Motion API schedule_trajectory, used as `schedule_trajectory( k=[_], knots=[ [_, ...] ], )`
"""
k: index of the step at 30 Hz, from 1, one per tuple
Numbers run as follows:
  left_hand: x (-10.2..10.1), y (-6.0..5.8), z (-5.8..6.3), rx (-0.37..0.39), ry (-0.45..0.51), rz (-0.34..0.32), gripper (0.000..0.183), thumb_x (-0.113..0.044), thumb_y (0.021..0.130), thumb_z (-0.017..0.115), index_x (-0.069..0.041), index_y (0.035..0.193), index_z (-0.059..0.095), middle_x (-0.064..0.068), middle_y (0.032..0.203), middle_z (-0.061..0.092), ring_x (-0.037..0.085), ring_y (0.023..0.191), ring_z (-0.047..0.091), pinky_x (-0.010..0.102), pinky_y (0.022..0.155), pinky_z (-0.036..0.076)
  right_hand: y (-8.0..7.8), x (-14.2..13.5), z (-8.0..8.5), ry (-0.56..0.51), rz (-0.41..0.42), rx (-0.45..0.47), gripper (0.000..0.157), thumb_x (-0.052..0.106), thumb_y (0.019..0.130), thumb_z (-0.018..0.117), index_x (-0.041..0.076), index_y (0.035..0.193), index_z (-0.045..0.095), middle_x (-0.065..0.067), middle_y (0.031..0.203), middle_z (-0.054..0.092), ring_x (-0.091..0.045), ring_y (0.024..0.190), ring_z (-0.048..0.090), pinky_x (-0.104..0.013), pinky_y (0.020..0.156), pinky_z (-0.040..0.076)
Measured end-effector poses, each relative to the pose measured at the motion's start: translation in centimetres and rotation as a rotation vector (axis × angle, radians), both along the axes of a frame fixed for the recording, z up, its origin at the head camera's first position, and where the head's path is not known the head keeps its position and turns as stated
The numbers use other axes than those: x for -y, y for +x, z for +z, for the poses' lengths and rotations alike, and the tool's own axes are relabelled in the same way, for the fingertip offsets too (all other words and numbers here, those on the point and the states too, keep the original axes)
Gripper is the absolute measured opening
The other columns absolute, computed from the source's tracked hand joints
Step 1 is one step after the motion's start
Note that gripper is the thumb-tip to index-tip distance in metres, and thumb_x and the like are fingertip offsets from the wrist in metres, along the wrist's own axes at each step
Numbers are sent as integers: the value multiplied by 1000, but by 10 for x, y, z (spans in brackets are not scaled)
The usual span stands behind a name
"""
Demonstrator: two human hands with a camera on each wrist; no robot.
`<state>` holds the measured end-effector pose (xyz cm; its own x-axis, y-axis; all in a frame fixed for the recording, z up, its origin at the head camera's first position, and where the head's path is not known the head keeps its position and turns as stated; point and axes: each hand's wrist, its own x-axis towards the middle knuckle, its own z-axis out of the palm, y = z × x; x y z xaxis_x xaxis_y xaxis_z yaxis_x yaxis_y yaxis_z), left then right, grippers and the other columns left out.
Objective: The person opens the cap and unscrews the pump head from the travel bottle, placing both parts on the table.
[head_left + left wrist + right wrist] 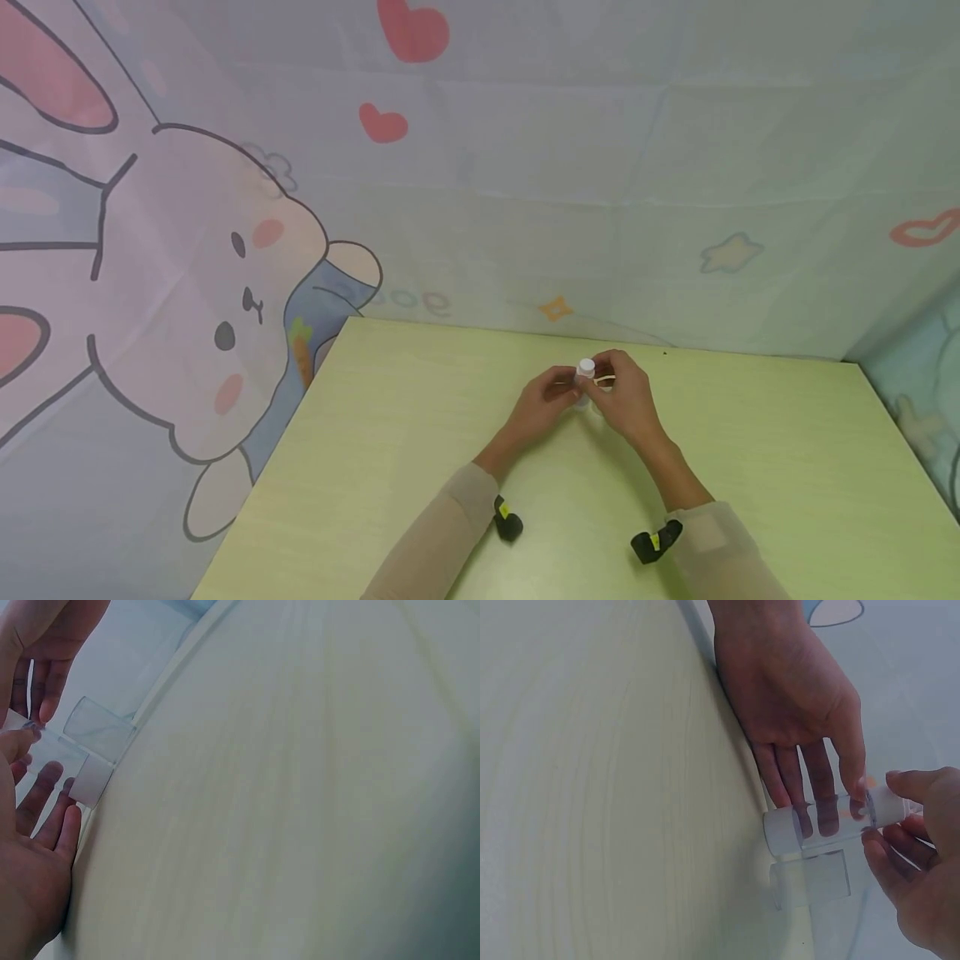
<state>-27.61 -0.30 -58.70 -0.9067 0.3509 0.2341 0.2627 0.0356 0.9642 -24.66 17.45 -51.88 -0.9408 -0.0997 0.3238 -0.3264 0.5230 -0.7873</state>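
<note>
A clear cylindrical bottle (pixel 829 825) with a white top (pixel 586 365) and a whitish bottom (pixel 783 832) stands upright on the table, between both hands. My left hand (pixel 542 404) holds its body, thumb near the shoulder and fingers behind, seen through the clear wall. At the white top is my right hand (pixel 628 398), its thumb on one side and its fingers on the other. Right beside the bottle stands a clear cylindrical cover (pixel 810 879), below the right hand. In the left wrist view, the bottle's upper part is largely hidden by fingers and the frame edge.
The pale yellow-green table (pixel 420 417) has its far edge just beyond the hands. Behind it hangs a cloth backdrop (pixel 525 167) printed with a rabbit and hearts. Each wrist wears a small black camera, on the left (pixel 507 521) and on the right (pixel 656 542).
</note>
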Motion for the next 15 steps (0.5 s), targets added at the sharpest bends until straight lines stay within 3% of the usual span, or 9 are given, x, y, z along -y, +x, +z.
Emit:
schedule_trajectory(
  k=[15],
  knots=[
    [1, 1, 2, 7, -8, 0, 33, -17, 105, 69, -11, 137, 67, 6, 134, 69, 18, 124, 68, 29, 105, 55, 1, -2, 0, 27, 18, -16, 30, 12, 100, 76, -2, 123, 62, -17, 119, 65, -35, 110, 65, -51, 92, 60]
  ],
)
